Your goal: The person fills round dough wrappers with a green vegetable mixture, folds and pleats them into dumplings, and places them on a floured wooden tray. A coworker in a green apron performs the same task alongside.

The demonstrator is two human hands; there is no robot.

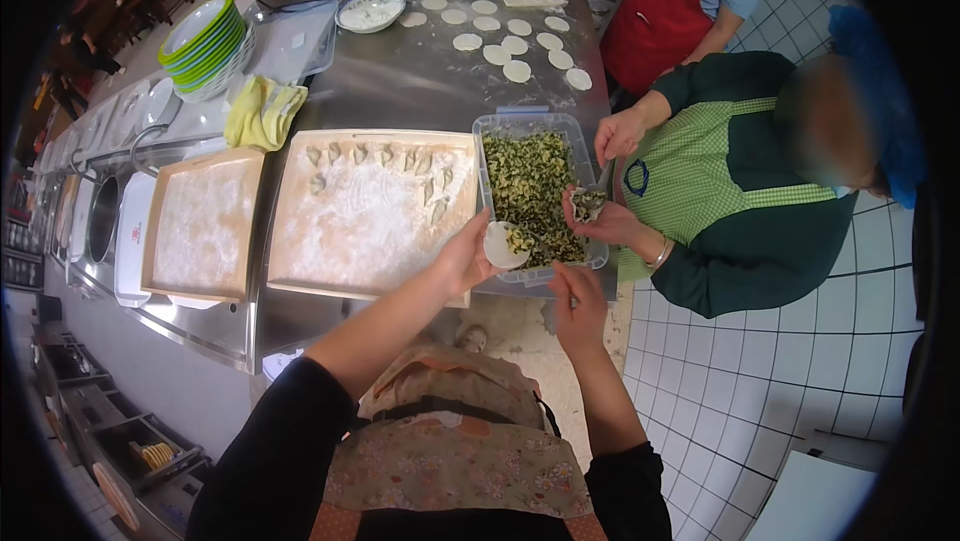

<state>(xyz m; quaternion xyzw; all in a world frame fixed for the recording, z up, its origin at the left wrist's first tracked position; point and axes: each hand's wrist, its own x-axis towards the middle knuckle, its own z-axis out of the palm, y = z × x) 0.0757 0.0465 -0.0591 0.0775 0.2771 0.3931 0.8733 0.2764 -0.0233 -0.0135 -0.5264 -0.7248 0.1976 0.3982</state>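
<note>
On my left hand lies a round dough wrapper, held at its edge over the filling tub's near left corner. Chopped green and yellow filling sits on the wrapper's right part. My right hand is just outside the tub's near side, fingers pinched on what looks like a spoon, its end at the filling and mostly hard to make out. The clear plastic tub holds a large amount of chopped filling. Left of it, a floured wooden tray carries several shaped dumplings along its far and right sides.
At right, a co-worker's hand holds a filled wrapper; their other hand grips a utensil. Several wrappers and a flour bowl lie on the steel table. A second floured tray and yellow cloth are left.
</note>
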